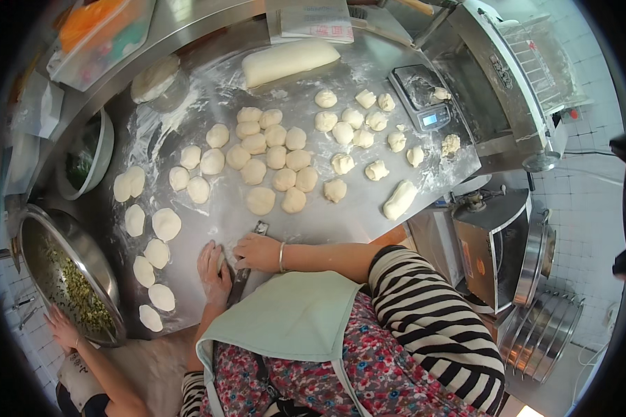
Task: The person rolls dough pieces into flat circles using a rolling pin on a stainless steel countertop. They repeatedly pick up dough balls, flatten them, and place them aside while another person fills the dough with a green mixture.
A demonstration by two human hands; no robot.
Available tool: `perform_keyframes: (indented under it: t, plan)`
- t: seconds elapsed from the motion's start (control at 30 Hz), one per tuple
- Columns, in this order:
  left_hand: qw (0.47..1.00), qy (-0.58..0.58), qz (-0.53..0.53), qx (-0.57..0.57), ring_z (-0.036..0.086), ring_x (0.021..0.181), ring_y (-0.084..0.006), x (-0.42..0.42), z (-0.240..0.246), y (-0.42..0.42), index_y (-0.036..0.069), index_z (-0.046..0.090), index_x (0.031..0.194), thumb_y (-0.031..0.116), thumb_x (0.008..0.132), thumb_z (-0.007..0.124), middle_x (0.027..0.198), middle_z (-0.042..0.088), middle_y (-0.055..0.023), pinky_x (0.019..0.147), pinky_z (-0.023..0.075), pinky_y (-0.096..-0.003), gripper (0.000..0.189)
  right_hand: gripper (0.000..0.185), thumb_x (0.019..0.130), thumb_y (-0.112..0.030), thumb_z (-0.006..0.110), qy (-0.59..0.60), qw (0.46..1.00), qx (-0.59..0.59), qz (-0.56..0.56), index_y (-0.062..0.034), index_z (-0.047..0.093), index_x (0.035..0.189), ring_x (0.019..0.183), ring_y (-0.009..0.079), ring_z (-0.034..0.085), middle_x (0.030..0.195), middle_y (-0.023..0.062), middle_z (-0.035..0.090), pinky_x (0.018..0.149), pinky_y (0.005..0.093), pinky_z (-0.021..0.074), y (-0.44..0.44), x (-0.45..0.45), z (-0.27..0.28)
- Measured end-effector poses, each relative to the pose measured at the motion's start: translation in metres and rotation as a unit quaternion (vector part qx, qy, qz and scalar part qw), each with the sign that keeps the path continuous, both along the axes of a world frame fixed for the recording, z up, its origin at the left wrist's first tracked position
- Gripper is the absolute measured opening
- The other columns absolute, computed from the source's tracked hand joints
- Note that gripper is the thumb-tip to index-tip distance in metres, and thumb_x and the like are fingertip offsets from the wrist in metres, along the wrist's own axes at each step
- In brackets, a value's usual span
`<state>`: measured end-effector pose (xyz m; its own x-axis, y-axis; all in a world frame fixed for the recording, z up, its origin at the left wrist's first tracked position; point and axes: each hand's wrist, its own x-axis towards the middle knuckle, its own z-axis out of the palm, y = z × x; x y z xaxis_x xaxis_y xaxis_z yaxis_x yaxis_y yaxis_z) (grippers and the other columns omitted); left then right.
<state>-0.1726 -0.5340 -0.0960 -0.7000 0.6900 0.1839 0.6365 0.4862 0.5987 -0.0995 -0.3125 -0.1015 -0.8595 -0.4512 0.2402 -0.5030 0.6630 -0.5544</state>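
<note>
My left hand [214, 268] rests low over the steel worktop, fingers together and curved around a small dough piece [221, 261], which is mostly hidden. Close on its right, my right hand [256, 252] grips a dark, narrow bar-like tool [261, 228] with flour on its far end. The tool's near part passes between my hands towards my apron. Just beyond my hands lies a cluster of round dough balls [260, 201]. Flattened dough rounds [166, 224] are spread to the left.
A co-worker's hand [62, 327] touches a steel bowl of chopped green filling [86, 292]. Rougher dough lumps [342, 163], a short dough roll [400, 200] and a digital scale [420, 99] are at right. Towards the back lie a large dough log [291, 61] and a flour container [161, 83].
</note>
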Motion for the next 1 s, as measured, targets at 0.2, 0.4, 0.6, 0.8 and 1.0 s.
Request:
perform_keyframes:
  t: [0.2,0.4,0.6,0.8,1.0]
  plan:
    - [0.996,0.009,0.082,-0.036,0.048,0.136,-0.0463,0.033,0.016,0.005,-0.001,0.053,0.143,0.01,0.094,0.063,0.149,0.05,-0.0259,0.116,0.0363,-0.0537,0.051,0.015,0.083,-0.025,0.065,0.012,0.994,0.077,0.071,-0.0205,0.075,0.093,0.104,0.0221,0.057,0.102,0.0013,0.061,0.092,0.04,0.0431,0.001,0.008,-0.003]
    - [0.966,0.111,0.179,-0.147,0.044,0.14,-0.0473,0.024,0.002,0.033,-0.005,0.043,0.149,0.022,0.1,0.061,0.154,0.045,-0.0281,0.117,0.0352,-0.0543,0.059,0.013,0.083,-0.026,0.063,0.027,0.995,0.068,0.062,-0.0212,0.075,0.084,0.104,0.0216,0.057,0.099,0.0017,0.06,0.092,0.0404,0.0432,0.001,0.032,-0.006]
    - [0.971,0.101,0.173,-0.13,0.042,0.142,-0.047,0.027,0.008,0.028,-0.005,0.043,0.15,0.023,0.102,0.058,0.155,0.043,-0.0278,0.116,0.0351,-0.0543,0.057,0.014,0.086,-0.026,0.062,0.045,0.996,0.054,0.06,-0.0223,0.076,0.085,0.103,0.0219,0.058,0.098,0.0022,0.06,0.091,0.0405,0.0436,0.01,0.031,-0.018]
    - [0.979,0.105,0.131,-0.12,0.042,0.142,-0.0463,0.043,-0.01,-0.012,-0.003,0.045,0.149,0.024,0.102,0.058,0.154,0.045,-0.0272,0.117,0.035,-0.0538,0.056,0.014,0.087,-0.027,0.062,0.002,0.989,0.111,0.096,-0.0226,0.075,0.085,0.105,0.0225,0.057,0.099,0.0022,0.061,0.089,0.0406,0.0438,0.014,0.024,0.001]
    - [0.975,0.092,0.148,-0.139,0.042,0.144,-0.0427,0.033,0.018,0.011,-0.002,0.045,0.15,0.026,0.099,0.063,0.154,0.046,-0.0251,0.118,0.0344,-0.0518,0.062,0.012,0.087,-0.027,0.062,0.024,0.99,0.105,0.087,-0.0226,0.074,0.085,0.105,0.0226,0.057,0.099,0.0015,0.06,0.09,0.0413,0.0441,-0.005,0.023,-0.013]
